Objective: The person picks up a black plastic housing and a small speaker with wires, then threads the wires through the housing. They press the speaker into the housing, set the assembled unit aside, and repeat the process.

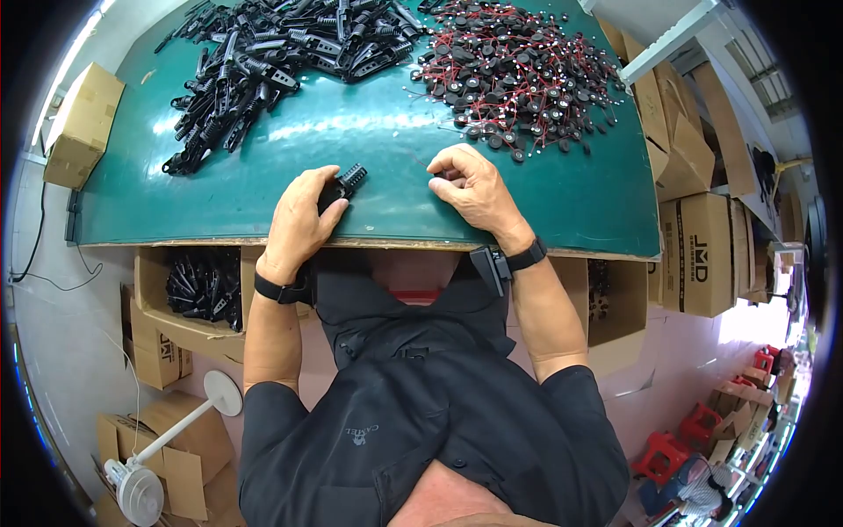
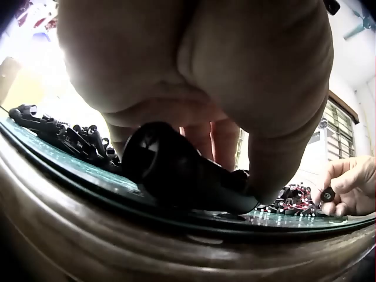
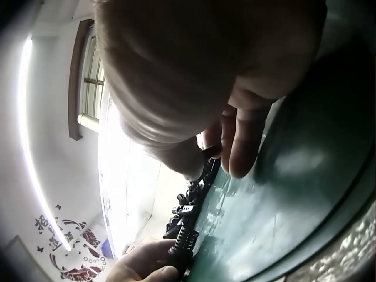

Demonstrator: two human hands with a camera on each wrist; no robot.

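“Carton (image 1: 176, 321) under the near edge of the green surface (image 1: 386, 206), over on the person's left, holding black parts (image 1: 202, 285). On the right there's another carton (image 1: 628, 303) with small dark pieces (image 1: 600, 285) in it.”

“And each grip, from the head camera?”

“The left grip (image 1: 303, 215) is curled round a ribbed part (image 1: 353, 178), near the surface's edge. The right grip (image 1: 474, 189) pinches a black disc (image 1: 439, 176), well apart from it. Farther back lie a pile of long black pieces (image 1: 299, 44) on the left and a heap of red-wired round pieces (image 1: 518, 70) on the right.”

“What does the left wrist view add?”

“The ribbed part's round, hollow end points out under the palm, which blocks some of what's behind. Off to the right, the disc shows plainly between thumb and finger.”

“And the right wrist view?”

“Just a dark sliver of the disc at the fingertips; the hand itself covers the rest. Past it, the left grip has the ribbed part, and a window (image 3: 91, 76) is set in the wall.”
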